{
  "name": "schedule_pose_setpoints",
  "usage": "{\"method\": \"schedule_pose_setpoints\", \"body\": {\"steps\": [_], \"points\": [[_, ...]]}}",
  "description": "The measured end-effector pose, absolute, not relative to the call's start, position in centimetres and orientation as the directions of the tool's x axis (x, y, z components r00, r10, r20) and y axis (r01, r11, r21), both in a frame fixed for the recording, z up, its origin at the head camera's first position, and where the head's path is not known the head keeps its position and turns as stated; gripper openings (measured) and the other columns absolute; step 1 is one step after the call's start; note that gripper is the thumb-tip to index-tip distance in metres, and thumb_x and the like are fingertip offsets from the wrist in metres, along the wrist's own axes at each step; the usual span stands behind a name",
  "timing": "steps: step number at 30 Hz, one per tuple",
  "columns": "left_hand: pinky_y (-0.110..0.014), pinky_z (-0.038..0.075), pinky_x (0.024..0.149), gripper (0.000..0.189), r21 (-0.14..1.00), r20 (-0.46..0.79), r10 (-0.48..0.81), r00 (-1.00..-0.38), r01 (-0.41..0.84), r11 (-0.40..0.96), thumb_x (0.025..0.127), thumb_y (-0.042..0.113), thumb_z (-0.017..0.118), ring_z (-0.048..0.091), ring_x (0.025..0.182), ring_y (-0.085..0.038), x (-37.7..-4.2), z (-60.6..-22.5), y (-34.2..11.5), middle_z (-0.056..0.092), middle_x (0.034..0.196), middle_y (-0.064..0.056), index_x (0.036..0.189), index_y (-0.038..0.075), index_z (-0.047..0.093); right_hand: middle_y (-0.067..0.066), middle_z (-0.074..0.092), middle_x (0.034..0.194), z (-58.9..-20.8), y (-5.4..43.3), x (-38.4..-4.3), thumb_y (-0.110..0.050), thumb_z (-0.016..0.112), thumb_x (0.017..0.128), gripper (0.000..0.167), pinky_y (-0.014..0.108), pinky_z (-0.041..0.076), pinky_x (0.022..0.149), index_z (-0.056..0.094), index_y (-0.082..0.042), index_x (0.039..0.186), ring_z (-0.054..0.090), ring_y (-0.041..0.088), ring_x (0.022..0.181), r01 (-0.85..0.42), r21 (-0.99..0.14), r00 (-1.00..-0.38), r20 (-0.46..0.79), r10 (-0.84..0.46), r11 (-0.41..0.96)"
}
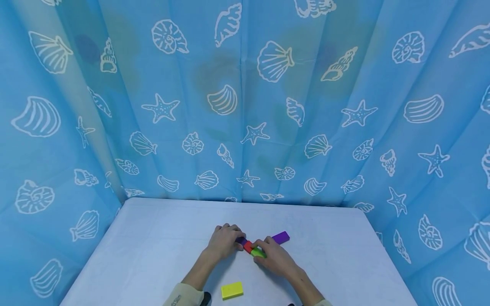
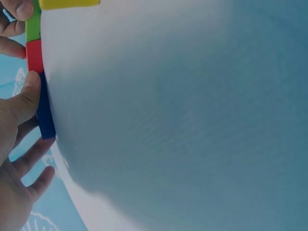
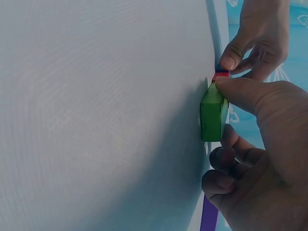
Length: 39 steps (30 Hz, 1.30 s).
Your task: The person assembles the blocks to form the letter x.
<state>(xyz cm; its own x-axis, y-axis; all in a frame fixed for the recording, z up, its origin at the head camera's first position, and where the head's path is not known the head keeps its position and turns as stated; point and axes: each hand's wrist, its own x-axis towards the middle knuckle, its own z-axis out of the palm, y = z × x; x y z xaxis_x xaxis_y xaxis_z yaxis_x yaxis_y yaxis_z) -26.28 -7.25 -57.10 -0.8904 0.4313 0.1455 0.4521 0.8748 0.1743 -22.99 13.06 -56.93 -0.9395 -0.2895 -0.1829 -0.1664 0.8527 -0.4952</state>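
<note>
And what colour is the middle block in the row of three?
The middle block is red; it shows best in the left wrist view.

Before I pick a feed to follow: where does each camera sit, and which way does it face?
Head: worn on the head, facing forward and down at the table and curtain; left hand, right hand and forearms show.
Left wrist: on that wrist, facing the table, with the blue block toward the left edge; left hand shows, right hand partly.
Right wrist: on that wrist, facing the green block; right hand shows near, left hand beyond.
Shared: both wrist views show the red block and both hands.
</note>
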Motion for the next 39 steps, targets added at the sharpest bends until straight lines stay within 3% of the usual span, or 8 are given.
{"method": "schedule_pose_setpoints", "body": {"steps": [39], "points": [[-0.047, 0.051, 0.094, 0.037, 0.202, 0.131, 0.431, -0.893, 0.449, 0.87, 0.085, 0.036, 0.081, 0.06, 0.11, -0.021, -26.54, -57.32, -6.93, 0.069, 0.121, 0.003, 0.12, 0.027, 0.074, -0.003, 0.055, 0.102, -57.07, 13.12, -22.85, -0.034, 0.077, 0.088, 0.038, 0.042, 0.057, 0.085, 0.067, -0.027, 0.124, 0.055, 0.014, 0.087, -0.197, -0.488, -0.939, -0.157, -0.307, 0.851]]}}
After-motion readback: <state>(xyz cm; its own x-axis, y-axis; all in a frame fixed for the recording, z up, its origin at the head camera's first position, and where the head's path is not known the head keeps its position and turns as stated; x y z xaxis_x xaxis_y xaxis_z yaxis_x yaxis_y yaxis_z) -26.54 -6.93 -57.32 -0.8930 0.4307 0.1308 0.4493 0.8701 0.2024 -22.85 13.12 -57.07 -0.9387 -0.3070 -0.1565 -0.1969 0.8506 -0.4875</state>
